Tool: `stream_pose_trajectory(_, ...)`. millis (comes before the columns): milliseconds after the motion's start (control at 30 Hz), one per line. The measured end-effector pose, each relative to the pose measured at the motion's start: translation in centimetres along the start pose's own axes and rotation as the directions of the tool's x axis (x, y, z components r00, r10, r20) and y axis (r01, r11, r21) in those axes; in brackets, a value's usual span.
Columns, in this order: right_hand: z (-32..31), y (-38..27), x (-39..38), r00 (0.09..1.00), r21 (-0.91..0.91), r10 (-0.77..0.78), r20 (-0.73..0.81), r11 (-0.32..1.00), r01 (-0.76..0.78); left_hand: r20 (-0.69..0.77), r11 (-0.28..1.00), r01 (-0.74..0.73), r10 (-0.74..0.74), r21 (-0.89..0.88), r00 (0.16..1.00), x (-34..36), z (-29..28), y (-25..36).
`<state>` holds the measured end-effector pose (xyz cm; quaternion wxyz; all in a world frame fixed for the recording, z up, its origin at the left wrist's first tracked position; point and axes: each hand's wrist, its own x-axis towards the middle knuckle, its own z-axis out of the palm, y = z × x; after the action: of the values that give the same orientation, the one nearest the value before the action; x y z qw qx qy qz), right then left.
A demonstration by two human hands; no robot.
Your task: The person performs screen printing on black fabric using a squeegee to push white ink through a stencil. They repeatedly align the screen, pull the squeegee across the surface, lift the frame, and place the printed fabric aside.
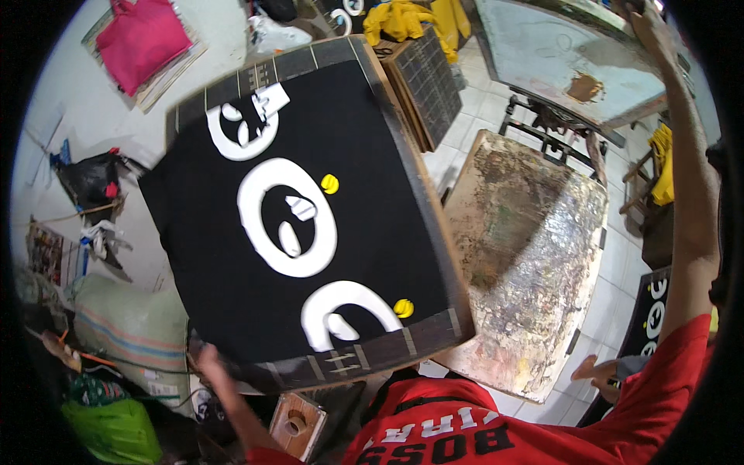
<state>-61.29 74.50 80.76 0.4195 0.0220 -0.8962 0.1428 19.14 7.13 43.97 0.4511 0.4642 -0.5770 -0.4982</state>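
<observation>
A large board (395, 346) with marked edges is tilted at the left. Over it lies black fabric (372, 217) printed with white ring shapes (249, 225) and small yellow marks (330, 184). My left hand (213, 366) grips the board's near left corner, its fingers partly hidden. At the far right my right arm stretches up, and my right hand (647, 23) is closed at the upper edge of a raised screen-printing frame (542, 58). The frame has a pale mesh with a brown patch. Below it is a paint-stained printing table (527, 263).
Several dark boards (425, 93) lean beyond the held board, with yellow cloth (399, 22) above them. A stuffed sack (128, 322) and a green bag (112, 418) stand at left. Another printed black panel (652, 318) is at right. A bare foot (595, 370) shows beside the table.
</observation>
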Motion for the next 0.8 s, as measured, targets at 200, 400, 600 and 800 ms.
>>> stream_pose_trajectory(200, -1.9, -3.3, -5.9, 0.984, -0.068, 0.178, 0.011, 0.982, -0.177, 0.061, 0.966, 0.259, -0.258, -0.017, 0.964, -9.5, 13.4, -13.1)
stream_pose_trajectory(400, -2.3, -5.0, -10.2, 0.965, -0.048, 0.236, -0.113, 0.969, -0.243, 0.482, 0.878, -0.086, -0.174, 0.47, 0.859, -6.0, 22.7, -18.9)
stream_pose_trajectory(600, -2.2, -3.7, -10.2, 0.982, 0.002, 0.184, -0.032, 0.983, -0.184, 0.659, 0.842, -0.238, -0.171, 0.484, 0.733, -11.4, 31.1, -20.5)
stream_pose_trajectory(800, -1.8, -3.7, -8.2, 0.983, -0.108, 0.179, -0.041, 0.977, -0.183, 0.844, 0.841, -0.466, 0.022, 0.274, 0.535, -16.5, 34.7, -17.7)
